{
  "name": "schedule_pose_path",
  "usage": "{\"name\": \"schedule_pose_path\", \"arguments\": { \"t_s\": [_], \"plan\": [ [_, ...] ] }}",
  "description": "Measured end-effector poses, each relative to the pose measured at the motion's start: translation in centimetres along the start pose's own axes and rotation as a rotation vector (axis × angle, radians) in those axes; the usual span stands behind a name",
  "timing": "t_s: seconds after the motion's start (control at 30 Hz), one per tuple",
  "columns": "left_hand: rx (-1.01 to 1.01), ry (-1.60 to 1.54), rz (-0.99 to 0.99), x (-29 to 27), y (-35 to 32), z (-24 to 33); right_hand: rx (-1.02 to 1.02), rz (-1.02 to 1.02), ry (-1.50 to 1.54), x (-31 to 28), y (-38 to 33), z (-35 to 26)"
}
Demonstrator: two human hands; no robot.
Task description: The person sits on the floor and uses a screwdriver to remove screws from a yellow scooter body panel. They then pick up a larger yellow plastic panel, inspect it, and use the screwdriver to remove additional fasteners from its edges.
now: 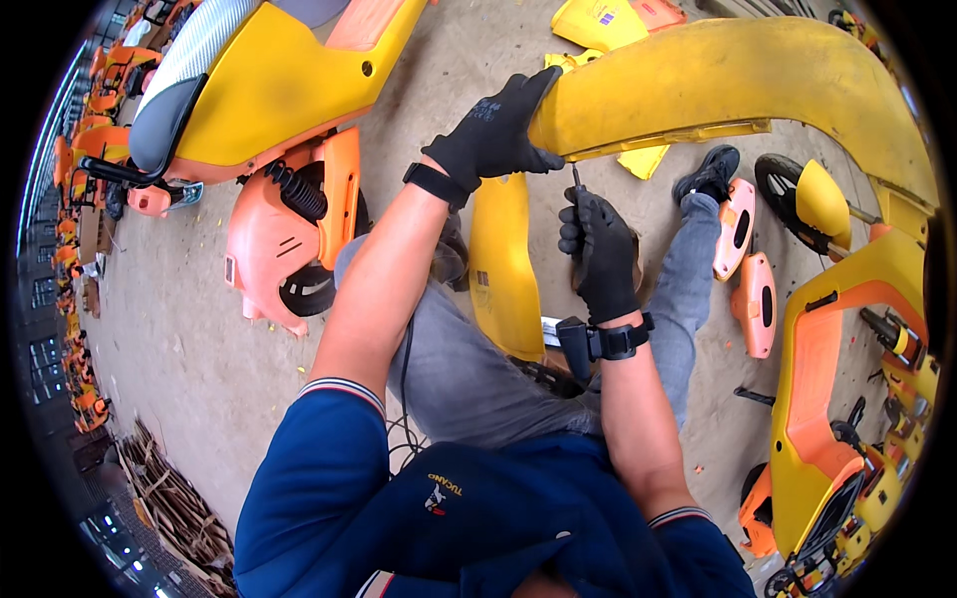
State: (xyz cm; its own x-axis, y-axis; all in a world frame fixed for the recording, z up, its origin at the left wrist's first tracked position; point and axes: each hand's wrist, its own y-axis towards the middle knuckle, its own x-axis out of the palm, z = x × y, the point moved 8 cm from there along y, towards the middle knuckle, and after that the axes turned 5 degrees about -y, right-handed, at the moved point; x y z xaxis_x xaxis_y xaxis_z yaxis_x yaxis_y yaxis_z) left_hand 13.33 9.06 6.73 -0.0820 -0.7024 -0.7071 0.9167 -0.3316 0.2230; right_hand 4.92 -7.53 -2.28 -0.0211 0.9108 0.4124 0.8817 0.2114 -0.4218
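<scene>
Head view: the gloved left hand point(495, 130) is clamped on the end of a long curved yellow body panel point(738, 85), held up over the person's knees. Just beneath that panel's end, the gloved right hand point(598, 254) is fisted round a thin screwdriver point(576, 179), tip up at the panel's underside. Below the panel, another yellow cover point(501, 264) lies against the grey trouser leg point(469, 369). Left of the panel stands a yellow-and-orange scooter point(279, 110).

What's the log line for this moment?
left hand: grips end of yellow body panel | right hand: holds screwdriver upright, tip under panel edge | person seated among scooter parts
</scene>
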Motion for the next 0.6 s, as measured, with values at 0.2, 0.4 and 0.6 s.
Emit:
{"name": "schedule_pose_path", "arguments": {
  "t_s": [0.2, 0.4, 0.6],
  "plan": [
    [-0.027, -0.020, -0.014, 0.02, 0.16, 0.22, -0.083, 0.083, -0.155, 0.05, 0.46, 0.22],
    [-0.001, -0.008, 0.003, -0.12, 0.09, 0.10, -0.045, 0.066, -0.135, 0.26, 0.30, 0.16],
    [-0.004, -0.008, 0.007, 0.09, 0.17, 0.01, -0.002, 0.046, -0.087, 0.41, 0.35, 0.36]
  ]
}}
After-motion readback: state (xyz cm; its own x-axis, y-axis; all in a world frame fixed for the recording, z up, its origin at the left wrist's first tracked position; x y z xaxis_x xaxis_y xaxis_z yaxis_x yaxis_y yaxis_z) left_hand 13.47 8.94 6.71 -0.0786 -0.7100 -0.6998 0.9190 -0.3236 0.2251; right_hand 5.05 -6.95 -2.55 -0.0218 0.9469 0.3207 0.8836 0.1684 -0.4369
